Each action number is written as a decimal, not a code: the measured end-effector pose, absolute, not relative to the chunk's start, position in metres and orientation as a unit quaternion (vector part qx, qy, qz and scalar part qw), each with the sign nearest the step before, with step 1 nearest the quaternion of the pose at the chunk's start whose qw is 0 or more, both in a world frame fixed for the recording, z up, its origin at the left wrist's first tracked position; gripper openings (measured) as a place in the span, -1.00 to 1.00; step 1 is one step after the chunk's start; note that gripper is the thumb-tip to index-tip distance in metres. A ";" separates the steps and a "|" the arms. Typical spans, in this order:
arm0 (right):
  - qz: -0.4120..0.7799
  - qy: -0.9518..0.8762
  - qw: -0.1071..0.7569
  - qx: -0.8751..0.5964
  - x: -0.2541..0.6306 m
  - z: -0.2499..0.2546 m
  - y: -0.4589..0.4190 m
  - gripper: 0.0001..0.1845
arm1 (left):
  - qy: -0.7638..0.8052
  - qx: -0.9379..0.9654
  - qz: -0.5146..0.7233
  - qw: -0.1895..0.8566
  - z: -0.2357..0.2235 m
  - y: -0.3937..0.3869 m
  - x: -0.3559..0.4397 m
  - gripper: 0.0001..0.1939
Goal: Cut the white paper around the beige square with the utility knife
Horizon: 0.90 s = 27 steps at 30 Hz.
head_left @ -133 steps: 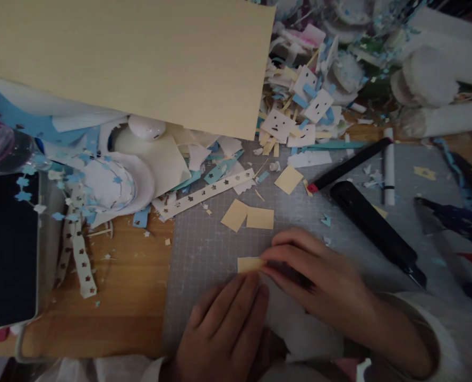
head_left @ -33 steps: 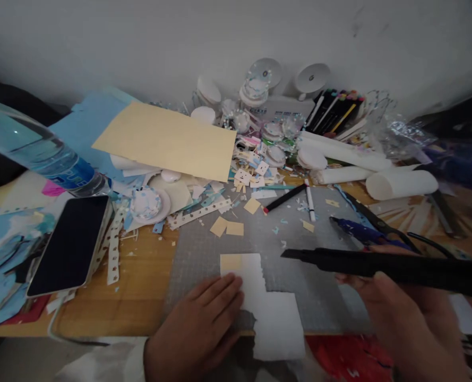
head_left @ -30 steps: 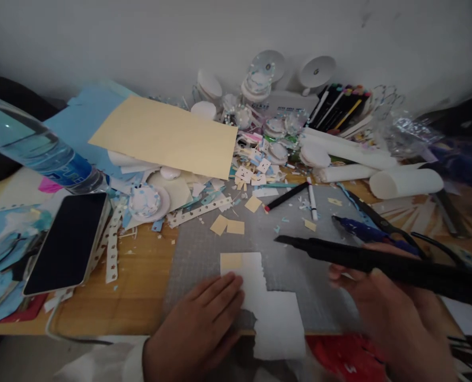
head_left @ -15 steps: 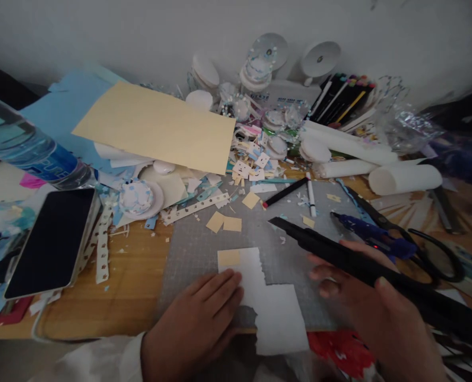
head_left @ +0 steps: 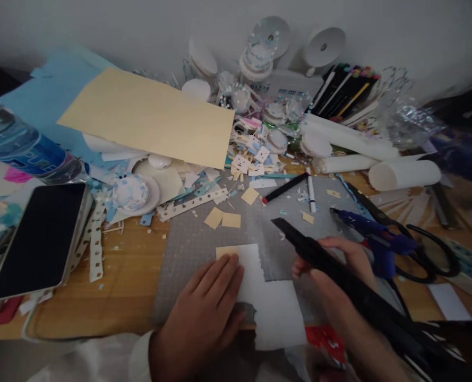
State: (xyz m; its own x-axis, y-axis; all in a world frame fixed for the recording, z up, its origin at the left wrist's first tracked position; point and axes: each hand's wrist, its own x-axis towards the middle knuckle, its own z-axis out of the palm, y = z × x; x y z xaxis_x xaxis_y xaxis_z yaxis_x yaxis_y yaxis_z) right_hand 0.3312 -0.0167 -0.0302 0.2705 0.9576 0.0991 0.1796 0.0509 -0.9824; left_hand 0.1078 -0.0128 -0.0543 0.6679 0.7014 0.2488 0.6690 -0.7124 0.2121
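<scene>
My left hand (head_left: 207, 305) lies flat with its fingers stretched out, pressing on a white torn-edged paper (head_left: 255, 265) on the grey cutting mat (head_left: 191, 270). A small pale yellow piece of paper (head_left: 224, 250) sits at the paper's upper left corner, partly hidden under my fingertips. To the right, my right hand (head_left: 339, 278) is wrapped round a black utility knife (head_left: 319, 253). Its blade is extended, points up and left, and is held above the mat, apart from the paper. Several yellow paper squares (head_left: 231, 220) lie beyond my left hand.
A glue gun (head_left: 375, 231) and black scissors (head_left: 414, 249) lie on the right. At left are a phone (head_left: 40, 239) and a water bottle (head_left: 32, 148). A large yellow sheet (head_left: 152, 116), paper scraps, markers (head_left: 287, 188) and white rolls (head_left: 405, 174) crowd the back.
My right hand has moved left and tilted the knife more steeply. My left hand has slid up slightly, covering more of the small yellow piece. The view has shifted a little.
</scene>
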 end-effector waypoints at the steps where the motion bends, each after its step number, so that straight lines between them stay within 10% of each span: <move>1: 0.336 -0.494 0.536 -0.597 0.323 -0.032 -0.015 -0.72 | 0.382 0.910 0.154 0.053 -0.056 -0.014 0.109 -0.55; 27: 0.356 -0.535 0.469 -0.605 0.295 -0.062 -0.024 -0.51 | 0.428 0.872 0.206 0.119 -0.070 -0.013 0.112 -0.60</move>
